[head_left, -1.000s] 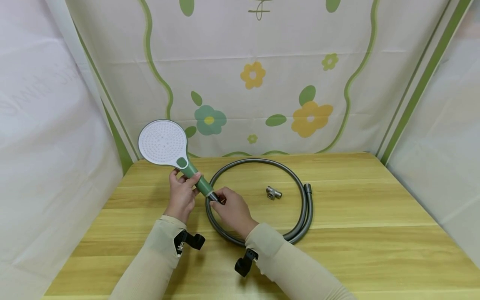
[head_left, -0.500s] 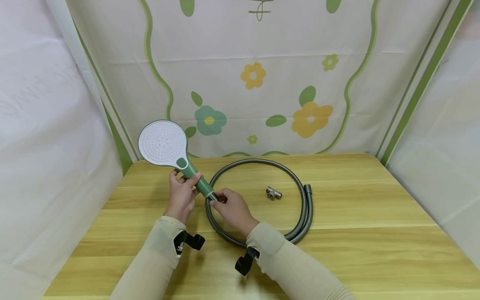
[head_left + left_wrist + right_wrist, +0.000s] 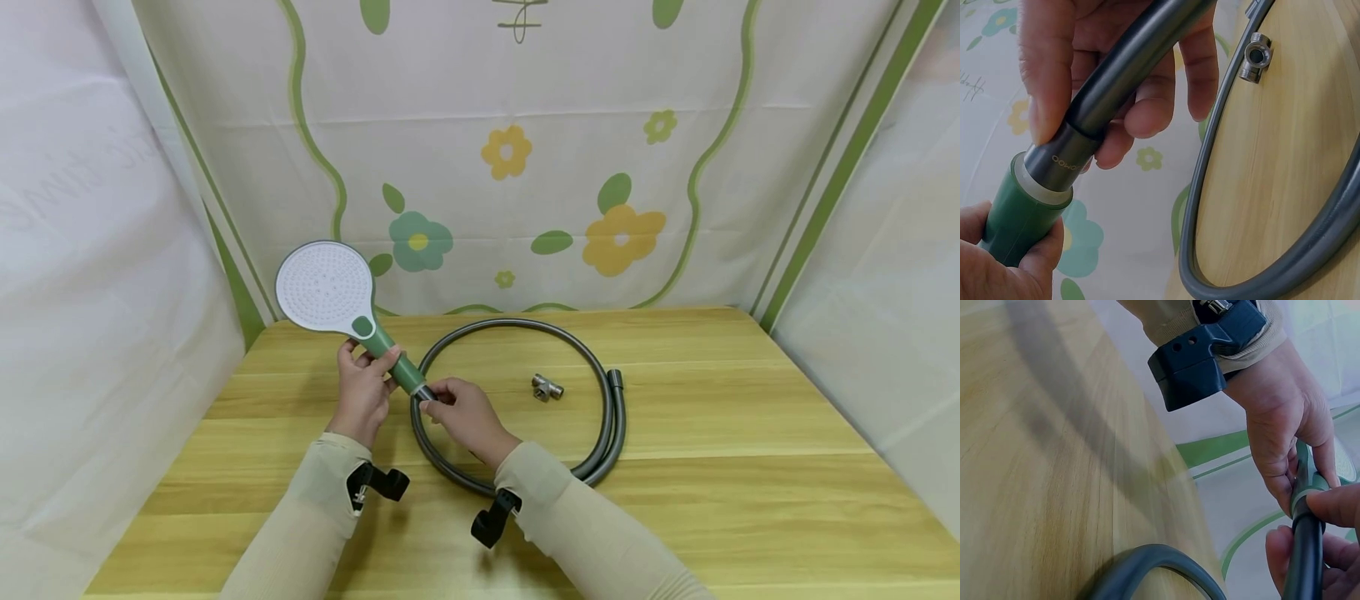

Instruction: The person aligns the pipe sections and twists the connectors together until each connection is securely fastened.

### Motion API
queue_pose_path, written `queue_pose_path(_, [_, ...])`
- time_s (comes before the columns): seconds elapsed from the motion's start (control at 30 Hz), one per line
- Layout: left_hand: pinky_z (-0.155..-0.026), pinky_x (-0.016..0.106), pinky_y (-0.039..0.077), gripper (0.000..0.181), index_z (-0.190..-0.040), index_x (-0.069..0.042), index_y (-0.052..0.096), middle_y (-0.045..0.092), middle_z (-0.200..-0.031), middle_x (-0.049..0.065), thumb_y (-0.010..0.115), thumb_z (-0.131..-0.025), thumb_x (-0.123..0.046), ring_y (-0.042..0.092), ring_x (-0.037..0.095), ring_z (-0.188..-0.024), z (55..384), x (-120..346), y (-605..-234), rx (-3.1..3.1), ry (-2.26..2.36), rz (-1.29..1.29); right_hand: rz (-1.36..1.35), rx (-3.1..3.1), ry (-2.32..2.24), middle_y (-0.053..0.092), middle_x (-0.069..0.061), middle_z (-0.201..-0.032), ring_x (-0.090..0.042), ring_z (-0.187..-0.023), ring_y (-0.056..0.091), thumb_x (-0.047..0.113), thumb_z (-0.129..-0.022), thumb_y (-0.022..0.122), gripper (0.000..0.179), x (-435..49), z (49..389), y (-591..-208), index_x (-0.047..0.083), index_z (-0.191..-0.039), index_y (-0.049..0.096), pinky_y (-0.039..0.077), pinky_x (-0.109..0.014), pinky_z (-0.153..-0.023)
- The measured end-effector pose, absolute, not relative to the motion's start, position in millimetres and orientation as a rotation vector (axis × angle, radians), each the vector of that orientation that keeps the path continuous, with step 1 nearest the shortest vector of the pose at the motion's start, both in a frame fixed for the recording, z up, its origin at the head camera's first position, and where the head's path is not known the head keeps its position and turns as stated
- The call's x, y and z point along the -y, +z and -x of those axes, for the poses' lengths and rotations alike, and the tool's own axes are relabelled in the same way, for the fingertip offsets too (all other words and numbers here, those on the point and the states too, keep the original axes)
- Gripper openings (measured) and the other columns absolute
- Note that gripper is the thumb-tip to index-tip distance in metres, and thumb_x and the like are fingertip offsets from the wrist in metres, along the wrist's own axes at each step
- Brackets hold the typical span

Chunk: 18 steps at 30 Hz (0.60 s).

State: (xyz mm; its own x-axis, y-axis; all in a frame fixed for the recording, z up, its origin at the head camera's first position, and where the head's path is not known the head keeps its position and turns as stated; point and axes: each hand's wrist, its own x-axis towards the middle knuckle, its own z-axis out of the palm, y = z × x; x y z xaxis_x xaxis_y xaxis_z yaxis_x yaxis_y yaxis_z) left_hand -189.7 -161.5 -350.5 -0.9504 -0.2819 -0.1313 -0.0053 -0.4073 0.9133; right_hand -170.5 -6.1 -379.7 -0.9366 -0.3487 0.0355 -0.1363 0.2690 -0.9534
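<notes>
Head view, shower head: round white face [image 3: 325, 286] tipped up toward the left, green handle [image 3: 407, 375] slanting down to the right, whole thing held above the table [image 3: 720, 483].
Head view, left hand: fingers and thumb wrapped on the handle [image 3: 362, 396], just below the face.
Head view, right hand: thumb and fingers pinching [image 3: 468, 417] the dark collar [image 3: 426, 393] of the hose at the handle's lower end.
Head view, hose: dark grey, looped on the table [image 3: 611, 429]; other end [image 3: 615, 377] lies at the loop's right side.
Head view, fitting: small silver metal piece [image 3: 547, 387], lying inside the loop, apart from both hands.
Head view, backdrop: pale cloth with flower print [image 3: 555, 167] behind the table.
Left wrist view, joint: collar meets the pale ring [image 3: 1040, 189] at the handle's end, lined up with it; can't tell how far it's screwed on.
Left wrist view, right-hand fingers: thumb and a finger on the collar, others bent loosely behind the hose.
Right wrist view, hands: left clasps the handle, right's fingers close round the collar, nearly meeting the left.
Right wrist view, wrist mount: black [image 3: 1188, 365], strapped at the left sleeve [image 3: 1169, 319].
</notes>
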Motion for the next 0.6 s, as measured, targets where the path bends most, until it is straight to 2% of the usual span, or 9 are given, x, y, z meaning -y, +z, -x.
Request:
queue_pose_path(0.27, [-0.088,0.035,0.051,0.075,-0.149,-0.021,0.007,0.041,-0.124,0.007,0.056,-0.095,0.001,0.053,0.026,-0.113,189.1,161.3,-350.6,1.614,-2.466,-0.399,0.423,-2.243,-1.796,0.067,-0.013,-0.1,-0.036,-0.09,0.064,0.017,-0.094,0.063,0.026,5.4,171.6,-379.7,0.001,-0.114,0.065,0.054,-0.039,-0.075])
queue_pose_path(0.4, [-0.088,0.035,0.051,0.075,-0.148,-0.021,0.007,0.041,-0.124,0.007,0.055,-0.096,0.0,0.053,0.024,-0.112,188.9,161.7,-350.8,1.622,-2.463,-0.398,0.402,-2.21,-1.816,0.067,-0.019,-0.104,-0.038,-0.091,0.063,0.017,-0.094,0.063,0.026,5.6,172.0,-379.6,0.0,-0.113,0.065,0.054,-0.046,-0.079])
queue_pose_path(0.6, [-0.089,0.036,0.051,0.076,-0.149,-0.021,0.007,0.041,-0.125,0.007,0.056,-0.095,-0.001,0.053,0.024,-0.113,188.3,161.8,-349.9,1.628,-2.465,-0.402,0.402,-2.182,-1.825,0.066,-0.02,-0.105,-0.038,-0.09,0.063,0.016,-0.094,0.063,0.025,5.4,171.8,-379.4,-0.002,-0.112,0.065,0.053,-0.048,-0.082])
